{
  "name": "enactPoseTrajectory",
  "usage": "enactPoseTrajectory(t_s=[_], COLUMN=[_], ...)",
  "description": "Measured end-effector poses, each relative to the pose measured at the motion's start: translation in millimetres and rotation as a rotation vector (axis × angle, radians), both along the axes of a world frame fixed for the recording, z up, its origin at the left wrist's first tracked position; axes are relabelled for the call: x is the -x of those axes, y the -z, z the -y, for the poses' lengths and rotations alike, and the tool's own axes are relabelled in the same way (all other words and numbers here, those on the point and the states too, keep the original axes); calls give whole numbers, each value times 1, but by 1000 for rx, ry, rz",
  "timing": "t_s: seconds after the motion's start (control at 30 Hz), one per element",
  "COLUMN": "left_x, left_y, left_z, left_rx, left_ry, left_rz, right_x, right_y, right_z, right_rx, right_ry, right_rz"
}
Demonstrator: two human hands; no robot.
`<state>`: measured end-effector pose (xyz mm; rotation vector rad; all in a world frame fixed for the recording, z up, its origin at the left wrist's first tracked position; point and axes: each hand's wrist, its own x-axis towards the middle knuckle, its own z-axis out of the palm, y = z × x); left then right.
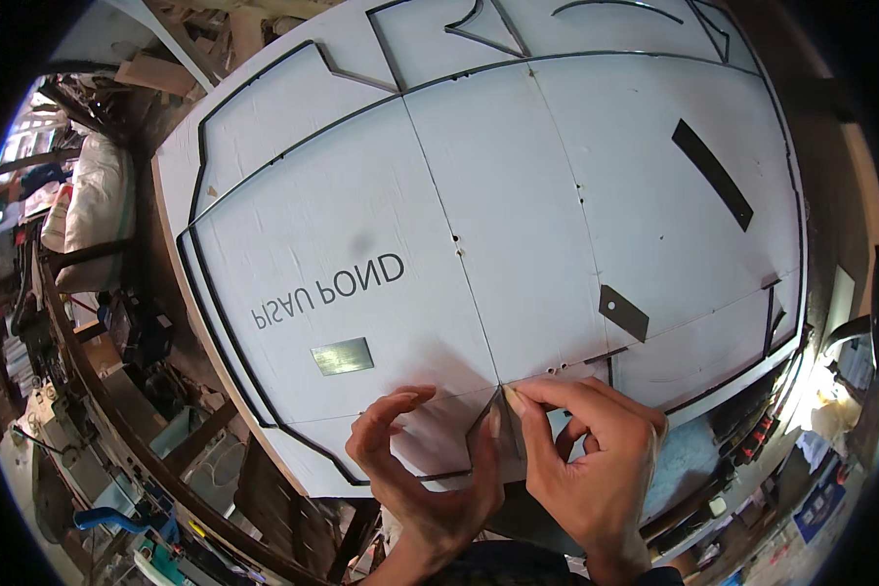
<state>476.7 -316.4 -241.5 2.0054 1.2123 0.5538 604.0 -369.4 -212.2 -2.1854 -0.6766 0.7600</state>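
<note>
A large white board [361,215] fills the middle of the view, with thin dark metal strips set along its drawn outline. At its near edge, a bent dark metal strip [475,438] forms a narrow pointed shape. My right hand [596,444] pinches at the tip of this shape, thumb and forefinger pressed together. What lies exactly between those fingertips is mostly covered. My left hand [425,469] is just left of the tip, its fingers curled but apart from the thumb. The left thumb rests beside or against the strip; contact is hard to tell.
On the board lie a dark plate with a hole [625,313], a long black strip [713,176] and a shiny rectangular metal plate [342,356]. White sacks [100,200] and a wooden rail [127,425] stand at the left. Cluttered items surround the board's near right corner.
</note>
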Motion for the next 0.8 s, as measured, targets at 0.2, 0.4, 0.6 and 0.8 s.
enactPoseTrajectory(t_s=[0.2, 0.4, 0.6, 0.8], left_x=[-9, -3, -9, -14], left_y=[-2, 6, 13, 7], left_z=[4, 0, 0, -4], left_rx=[-21, -109, -132, -55], left_ry=[-61, -22, -16, 14], left_rz=[-19, 37, 202, 93], right_x=[-5, 0, 6, 10], right_y=[1, -1, -1, -3], right_z=[-2, -9, -8, 40], right_rx=[-2, 38, 14, -139], right_ry=[-11, -29, 0, 3], right_rz=[-72, -45, 50, 129])
